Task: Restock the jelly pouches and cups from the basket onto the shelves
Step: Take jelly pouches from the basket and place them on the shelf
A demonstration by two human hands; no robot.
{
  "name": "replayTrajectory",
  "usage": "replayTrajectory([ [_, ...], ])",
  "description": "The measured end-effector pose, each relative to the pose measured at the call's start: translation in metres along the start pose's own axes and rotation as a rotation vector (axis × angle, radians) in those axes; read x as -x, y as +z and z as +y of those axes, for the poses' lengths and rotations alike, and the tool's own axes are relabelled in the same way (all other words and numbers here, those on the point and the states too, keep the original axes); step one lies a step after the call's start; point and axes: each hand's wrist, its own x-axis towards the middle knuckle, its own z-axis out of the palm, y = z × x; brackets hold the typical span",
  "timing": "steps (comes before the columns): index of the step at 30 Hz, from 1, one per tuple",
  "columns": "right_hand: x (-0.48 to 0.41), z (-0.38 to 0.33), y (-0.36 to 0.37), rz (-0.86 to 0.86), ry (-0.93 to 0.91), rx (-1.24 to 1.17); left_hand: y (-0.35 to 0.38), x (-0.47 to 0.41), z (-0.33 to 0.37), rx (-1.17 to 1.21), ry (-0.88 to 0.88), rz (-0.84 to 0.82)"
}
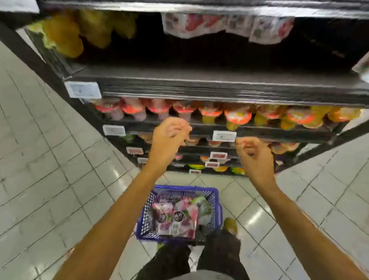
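A blue plastic basket (215, 200) stands on the floor at my feet. Pink and white jelly pouches (175, 219) lie inside it. My left hand (168, 136) hovers in front of the shelf of jelly cups (237, 116), fingers loosely curled, holding nothing. My right hand (254, 153) hangs lower to the right, in front of the lower shelves, fingers also loosely curled and empty. White and red pouches (227, 24) hang on the upper shelf, with yellow pouches (69, 32) to their left. The picture is blurred by motion.
The dark metal shelf unit (198, 84) has a wide bare stretch below the hanging pouches. White price tags (224, 136) sit on the shelf edges. Lower shelves hold more cups (220, 169). Grey floor tiles (43, 167) spread left and right. My dark trousers and shoe (230, 225) are beside the basket.
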Motion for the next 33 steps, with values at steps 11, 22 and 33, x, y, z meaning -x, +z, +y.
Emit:
replayTrajectory([
  [11,0.089,0.237,0.176,-0.367,0.587,0.274,-0.089,0.060,-0.331,-0.234,-0.463,-0.111],
  [22,0.125,0.490,0.314,-0.601,0.812,0.494,-0.080,0.081,-0.633,-0.419,-1.009,-0.180],
  [33,0.164,0.584,0.373,-0.620,0.885,0.639,-0.050,0.082,-0.732,-0.485,-1.178,0.034],
])
